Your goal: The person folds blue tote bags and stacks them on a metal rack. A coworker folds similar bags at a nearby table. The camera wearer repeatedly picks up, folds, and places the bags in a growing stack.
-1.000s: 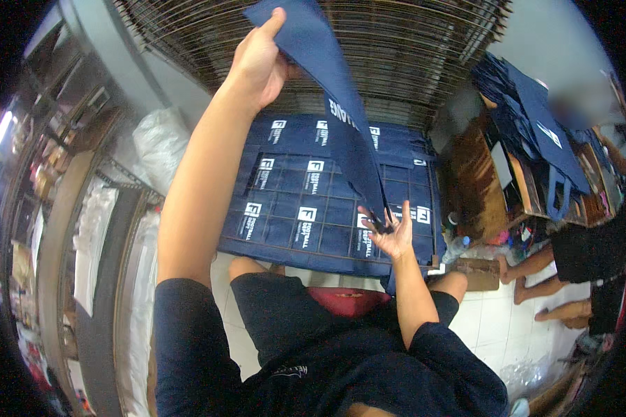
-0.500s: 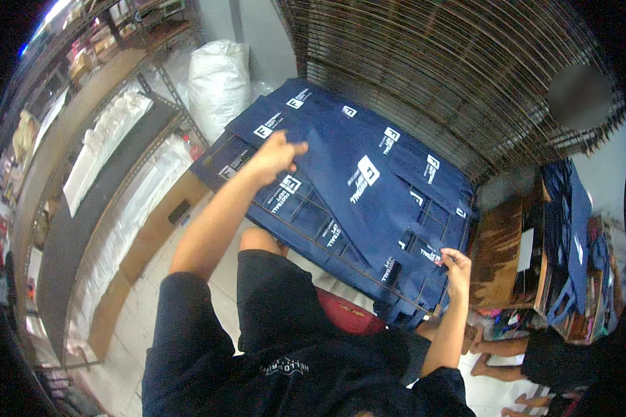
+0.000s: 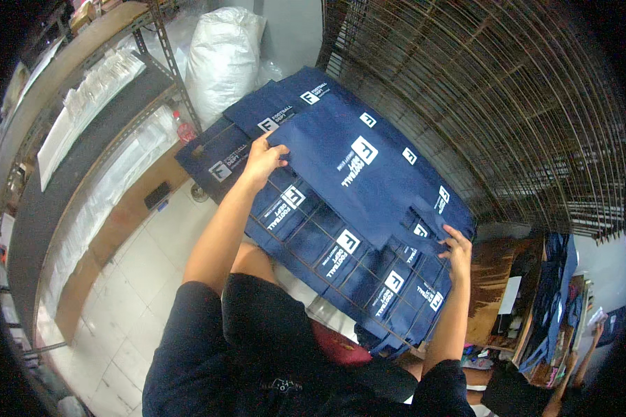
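Note:
A navy fabric bag (image 3: 327,146) with a white print is stretched between my hands above a wire rack. My left hand (image 3: 263,161) pinches its left edge between thumb and fingers. My right hand (image 3: 456,251) closes on the strap-like end at the bag's right side, near a cut-out that looks like a handle. Beneath it, more navy printed bags (image 3: 389,281) lie flat under the thin wires of the rack (image 3: 313,267). Further printed pieces (image 3: 219,163) spread out at the left of the rack.
Raised wire rack tiers (image 3: 466,104) lean over the far right side. At the left are shelves (image 3: 83,187) with white sheets, and a stuffed white sack (image 3: 222,55). Below the rack is a red stool (image 3: 337,344). Another person's arm (image 3: 584,358) shows at the lower right, near hanging navy bags (image 3: 549,299).
The held bag has shifted away from me and to the left, uncovering more of the wires and bags below. My left hand has moved slightly left; the head view has turned a little.

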Available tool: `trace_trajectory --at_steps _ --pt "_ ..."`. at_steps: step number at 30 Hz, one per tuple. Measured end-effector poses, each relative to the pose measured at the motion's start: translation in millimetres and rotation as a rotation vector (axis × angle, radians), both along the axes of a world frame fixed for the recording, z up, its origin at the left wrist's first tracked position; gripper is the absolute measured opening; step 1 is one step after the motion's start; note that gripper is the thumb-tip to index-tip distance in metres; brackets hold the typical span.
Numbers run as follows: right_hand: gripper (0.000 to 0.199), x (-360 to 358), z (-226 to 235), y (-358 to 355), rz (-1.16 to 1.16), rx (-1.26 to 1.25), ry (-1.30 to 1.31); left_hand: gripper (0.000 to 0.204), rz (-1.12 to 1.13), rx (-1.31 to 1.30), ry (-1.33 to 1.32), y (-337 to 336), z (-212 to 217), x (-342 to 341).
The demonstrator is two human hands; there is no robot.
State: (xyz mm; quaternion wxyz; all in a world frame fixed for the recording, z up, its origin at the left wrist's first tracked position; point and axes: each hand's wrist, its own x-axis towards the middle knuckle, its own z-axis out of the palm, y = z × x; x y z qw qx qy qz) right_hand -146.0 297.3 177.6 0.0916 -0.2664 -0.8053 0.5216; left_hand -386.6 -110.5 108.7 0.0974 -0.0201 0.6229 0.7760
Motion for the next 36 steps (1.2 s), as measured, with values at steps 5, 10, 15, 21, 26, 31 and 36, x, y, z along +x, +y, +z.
trace_trajectory --at_steps 5,10,15,21,26,31,36 --pt "0.042 -68.5 -84.8 -0.7 0.069 0.029 0.031 0.066 0.285 -0.690 0.110 6.2 -87.5 -43.3" --pt "0.040 -97.7 -135.3 -2.7 0.023 0.203 -0.144 0.061 0.269 -0.867 0.077 11.0 -123.0 -54.3" --pt "0.038 -101.3 -135.1 -15.0 0.019 0.251 -0.125 0.056 0.320 -0.851 0.135 7.6 -130.0 -60.5" --pt "0.038 -105.0 -135.6 -12.1 0.022 0.259 -0.115 0.053 0.367 -0.846 0.143 4.3 -139.6 -68.8" --pt "0.038 -102.8 -136.9 -10.0 0.020 0.253 -0.087 0.052 0.353 -0.860 0.133 7.4 -135.2 -65.3" --pt "0.037 -103.3 -134.0 -13.9 0.006 0.261 -0.088 0.052 0.356 -0.902 0.143 6.5 -141.9 -67.4" --pt "0.037 -101.6 -142.4 -7.3 0.018 0.303 -0.039 0.050 0.352 -0.918 0.169 6.1 -146.2 -72.7"
